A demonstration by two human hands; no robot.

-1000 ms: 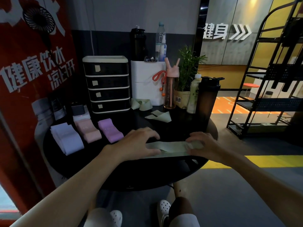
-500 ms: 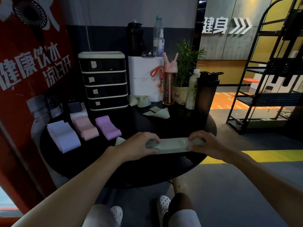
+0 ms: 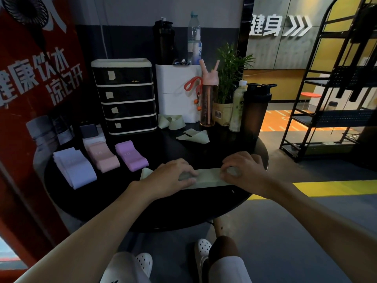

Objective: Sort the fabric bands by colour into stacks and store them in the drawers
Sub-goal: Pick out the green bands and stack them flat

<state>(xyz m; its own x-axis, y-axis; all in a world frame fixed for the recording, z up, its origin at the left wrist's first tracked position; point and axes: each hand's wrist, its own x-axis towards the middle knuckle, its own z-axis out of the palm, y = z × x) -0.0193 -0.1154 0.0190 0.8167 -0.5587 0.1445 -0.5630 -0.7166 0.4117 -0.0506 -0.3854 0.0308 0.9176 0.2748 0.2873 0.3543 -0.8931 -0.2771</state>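
Note:
A pale green band (image 3: pixel 208 177) lies flat near the front of the round black table (image 3: pixel 163 207). My left hand (image 3: pixel 169 176) grips its left part, fingers on top and thumb at the near edge. My right hand (image 3: pixel 244 172) holds its right end with curled fingers. Left of them sit a lavender-white stack (image 3: pixel 74 167), a pink stack (image 3: pixel 104 158) and a purple stack (image 3: pixel 130 156). Two loose green bands (image 3: pixel 171 121) (image 3: pixel 193 136) lie further back. The black drawer unit (image 3: pixel 124 94) stands behind, all drawers closed.
A white box (image 3: pixel 175 94), a pink bottle (image 3: pixel 208 99), a potted plant (image 3: pixel 230 74) and a dark shaker (image 3: pixel 256 111) crowd the table's back right. A red banner (image 3: pixel 30 78) stands at left, a metal rack (image 3: pixel 336 88) at right.
My two hands have drawn closer together on the green band, and their fingers have curled from lying flatter on it. The stacks have not moved.

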